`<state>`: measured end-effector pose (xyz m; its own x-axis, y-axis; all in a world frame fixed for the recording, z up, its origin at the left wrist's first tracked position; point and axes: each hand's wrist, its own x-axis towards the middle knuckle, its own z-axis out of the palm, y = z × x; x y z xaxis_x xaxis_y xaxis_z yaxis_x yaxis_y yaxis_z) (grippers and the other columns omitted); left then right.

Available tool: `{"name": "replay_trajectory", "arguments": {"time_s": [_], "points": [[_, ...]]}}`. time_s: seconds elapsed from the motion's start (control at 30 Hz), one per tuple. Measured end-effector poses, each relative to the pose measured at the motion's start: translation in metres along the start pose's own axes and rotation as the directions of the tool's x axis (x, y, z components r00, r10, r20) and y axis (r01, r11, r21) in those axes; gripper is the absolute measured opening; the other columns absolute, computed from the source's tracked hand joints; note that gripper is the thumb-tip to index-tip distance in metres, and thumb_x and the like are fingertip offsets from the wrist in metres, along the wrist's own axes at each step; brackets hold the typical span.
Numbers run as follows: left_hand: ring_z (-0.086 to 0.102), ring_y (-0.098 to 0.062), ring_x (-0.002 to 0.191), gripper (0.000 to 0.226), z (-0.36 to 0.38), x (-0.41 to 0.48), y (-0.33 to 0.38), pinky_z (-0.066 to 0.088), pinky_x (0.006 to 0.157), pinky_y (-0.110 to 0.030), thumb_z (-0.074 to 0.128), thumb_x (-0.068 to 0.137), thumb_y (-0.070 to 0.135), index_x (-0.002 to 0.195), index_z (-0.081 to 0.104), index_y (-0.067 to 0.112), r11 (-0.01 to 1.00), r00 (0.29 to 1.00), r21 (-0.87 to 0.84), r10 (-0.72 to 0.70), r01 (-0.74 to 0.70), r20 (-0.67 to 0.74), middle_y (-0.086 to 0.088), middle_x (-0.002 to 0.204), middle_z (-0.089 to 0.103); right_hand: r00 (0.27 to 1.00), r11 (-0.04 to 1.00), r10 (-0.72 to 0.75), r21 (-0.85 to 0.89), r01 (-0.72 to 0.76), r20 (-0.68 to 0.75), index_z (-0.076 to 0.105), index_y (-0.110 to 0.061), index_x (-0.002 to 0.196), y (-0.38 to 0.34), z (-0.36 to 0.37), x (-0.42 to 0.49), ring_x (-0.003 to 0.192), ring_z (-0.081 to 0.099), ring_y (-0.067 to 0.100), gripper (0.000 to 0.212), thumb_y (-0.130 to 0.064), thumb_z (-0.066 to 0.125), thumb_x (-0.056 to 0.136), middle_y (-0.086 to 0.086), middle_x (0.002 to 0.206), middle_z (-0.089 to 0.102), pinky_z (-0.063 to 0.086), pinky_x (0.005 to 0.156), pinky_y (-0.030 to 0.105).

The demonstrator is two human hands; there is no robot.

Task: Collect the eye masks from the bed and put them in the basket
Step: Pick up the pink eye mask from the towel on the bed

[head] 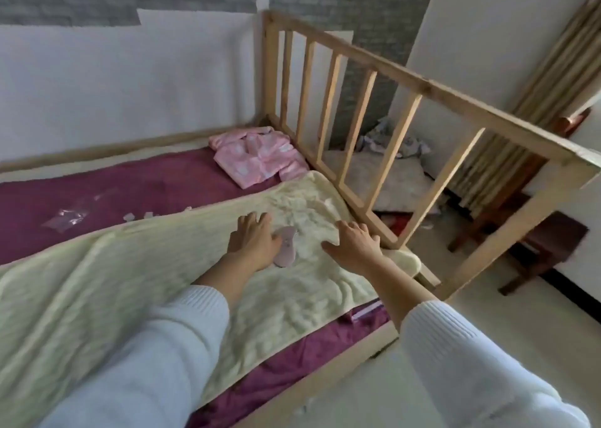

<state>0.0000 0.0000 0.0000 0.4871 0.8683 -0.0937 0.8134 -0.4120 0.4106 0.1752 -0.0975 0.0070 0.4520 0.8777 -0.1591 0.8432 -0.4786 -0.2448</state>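
A pale pink eye mask (286, 247) lies on the cream blanket (146, 281) near the foot of the bed. My left hand (252, 240) rests flat on the blanket with its fingers apart, its thumb side touching the mask's left edge and covering part of it. My right hand (354, 243) lies spread on the blanket just right of the mask, holding nothing. No basket is in view.
A wooden slatted rail (357, 128) closes the bed's foot. A pink garment (260, 156) lies at the far corner on the purple sheet (113, 193), with clear plastic wrappers (66, 217) and small pale bits (140, 215). A dark wooden stool (536, 248) stands on the floor to the right.
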Motion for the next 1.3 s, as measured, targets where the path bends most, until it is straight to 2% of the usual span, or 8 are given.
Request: {"name": "replay_trajectory", "arguments": {"time_s": [0.33,0.57,0.73,0.83,0.97,1.13,1.23,1.3], "points": [[0.032,-0.033,0.133,0.053,0.133,0.121,-0.054,0.041,0.100,-0.046,0.045,0.092,0.034,0.139,0.038,0.011,0.961,0.942,-0.110,-0.219,0.253,0.253,-0.013,0.145,0.041,0.967,0.997,-0.033,-0.062,0.050,0.253,0.037,-0.017,0.136,0.029,0.107,0.159,0.128,0.039,0.029,0.057,-0.045,0.048,0.087,0.009,0.137,0.049,0.034,0.100,0.048],[0.044,-0.037,0.127,0.053,0.244,0.195,-0.088,0.037,0.101,-0.040,0.049,0.090,0.034,0.140,0.043,0.019,0.643,0.762,-0.409,-0.555,0.648,0.334,-0.020,0.139,0.050,0.891,0.940,-0.230,-0.146,0.307,0.391,0.026,-0.022,0.143,0.057,0.207,0.283,0.124,0.041,0.029,0.059,-0.035,0.049,0.090,0.010,0.140,0.045,0.036,0.099,0.044],[0.046,-0.035,0.127,0.051,0.300,0.229,-0.101,0.034,0.105,-0.038,0.054,0.090,0.027,0.140,0.045,0.021,0.575,0.743,-0.480,-0.591,0.662,0.316,-0.015,0.136,0.056,0.852,0.851,-0.384,-0.222,0.476,0.356,0.017,-0.030,0.146,0.062,0.267,0.344,0.131,0.033,0.027,0.069,-0.024,0.055,0.089,0.008,0.151,0.028,0.035,0.098,0.041],[0.055,-0.033,0.118,0.047,0.312,0.236,-0.094,0.038,0.105,-0.040,0.055,0.089,0.020,0.136,0.051,0.015,0.565,0.771,-0.546,-0.570,0.619,0.284,-0.011,0.130,0.062,0.809,0.795,-0.489,-0.216,0.568,0.328,0.035,-0.039,0.139,0.059,0.283,0.362,0.138,0.022,0.024,0.054,-0.025,0.054,0.090,0.004,0.154,0.026,0.027,0.102,0.044],[0.043,-0.030,0.133,0.049,0.303,0.235,-0.092,0.038,0.108,-0.044,0.053,0.092,0.024,0.140,0.045,0.014,0.528,0.757,-0.599,-0.616,0.603,0.218,-0.008,0.140,0.055,0.840,0.860,-0.510,0.070,0.506,0.186,0.062,-0.038,0.118,0.051,0.270,0.372,0.133,0.029,0.022,0.030,-0.027,0.048,0.094,-0.002,0.138,0.051,0.024,0.096,0.044],[0.024,-0.011,0.142,0.057,0.227,0.226,-0.084,0.028,0.112,-0.033,0.053,0.091,0.045,0.144,0.040,0.027,0.686,0.918,-0.641,-0.388,0.343,0.076,0.011,0.145,0.042,0.756,0.826,-0.551,0.356,0.437,0.352,0.067,-0.034,0.103,0.031,0.203,0.358,0.104,0.038,0.013,0.026,-0.022,0.046,0.094,-0.005,0.105,0.059,0.027,0.086,0.032],[0.053,0.005,0.118,0.038,0.177,0.208,-0.073,0.043,0.095,-0.025,0.056,0.087,0.052,0.117,0.067,0.030,0.632,0.944,-0.709,-0.287,0.312,0.161,0.020,0.119,0.066,0.749,0.808,-0.490,0.554,0.198,0.446,0.069,-0.025,0.083,0.010,0.156,0.336,0.077,0.055,0.000,0.017,-0.025,0.054,0.091,-0.005,0.085,0.064,0.046,0.065,0.013],[0.064,0.003,0.092,0.029,0.143,0.189,-0.062,0.045,0.079,-0.020,0.062,0.084,0.050,0.099,0.074,0.027,0.556,0.944,-0.771,-0.278,0.310,0.179,0.012,0.098,0.074,0.773,0.778,-0.421,0.627,0.038,0.475,0.068,-0.011,0.077,-0.006,0.126,0.313,0.051,0.053,0.002,0.018,-0.024,0.063,0.087,-0.001,0.069,0.062,0.040,0.043,0.011]]}}
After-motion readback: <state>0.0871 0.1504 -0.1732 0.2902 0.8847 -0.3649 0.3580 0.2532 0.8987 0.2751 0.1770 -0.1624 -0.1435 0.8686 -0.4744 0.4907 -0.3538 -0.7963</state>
